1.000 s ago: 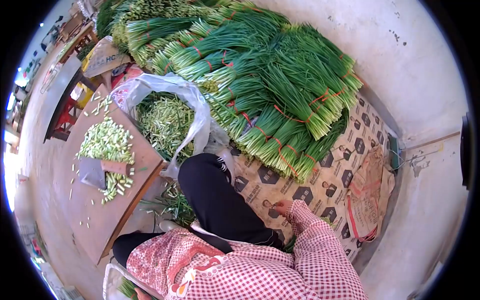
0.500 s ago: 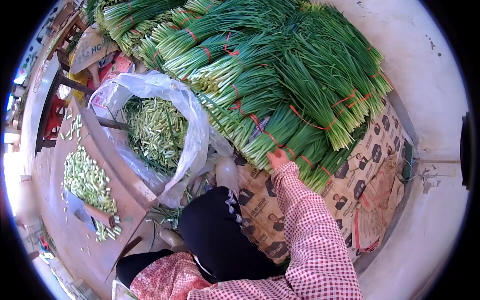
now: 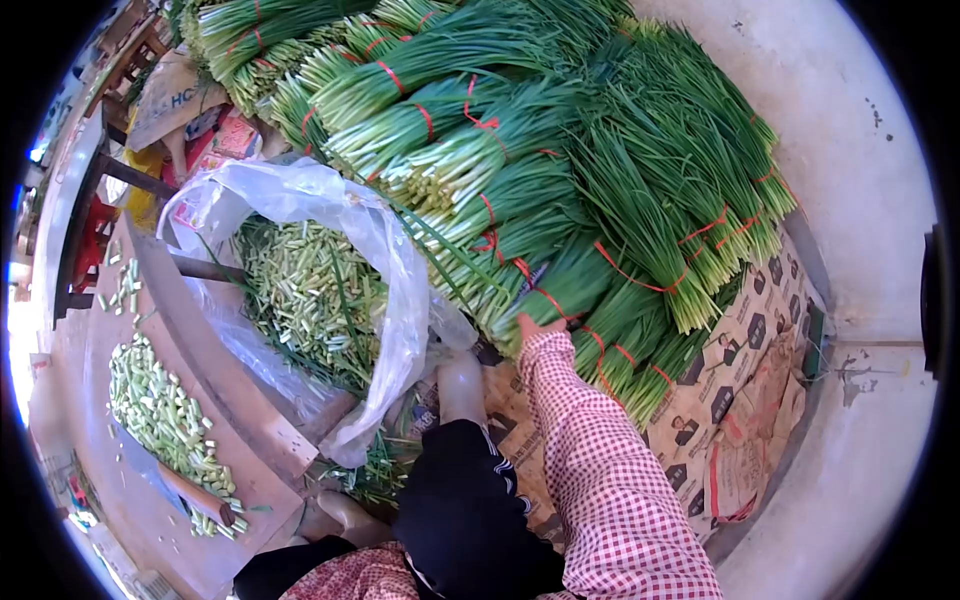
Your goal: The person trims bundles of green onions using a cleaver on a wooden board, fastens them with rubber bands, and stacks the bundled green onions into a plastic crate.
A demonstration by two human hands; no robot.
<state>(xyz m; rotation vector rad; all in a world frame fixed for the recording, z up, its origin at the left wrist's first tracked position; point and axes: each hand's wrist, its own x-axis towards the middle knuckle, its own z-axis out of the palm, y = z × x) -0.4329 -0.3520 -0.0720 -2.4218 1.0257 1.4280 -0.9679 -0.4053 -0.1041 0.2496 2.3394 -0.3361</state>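
Note:
My right hand (image 3: 541,328), in a red-and-white checked sleeve, is closed on the stem end of a bunch of garlic chives (image 3: 572,281) bound with a red tie. This bunch lies at the near edge of a large heap of tied bunches (image 3: 670,180), its leaves slightly blurred. Other tied bunches (image 3: 630,375) rest just to the right of the hand. My left hand is out of view.
A clear plastic bag (image 3: 405,290) holds cut stem pieces (image 3: 310,290). On the wooden board (image 3: 285,440) at left lie more cut pieces (image 3: 160,400) and a wooden-handled knife (image 3: 195,495). Printed sacking (image 3: 750,400) spreads under the heap, beside a pale wall (image 3: 850,180).
My right hand has shifted slightly left and towards me, and the bunch in it has moved and blurred. The view has tilted a little, showing the knife lower at left.

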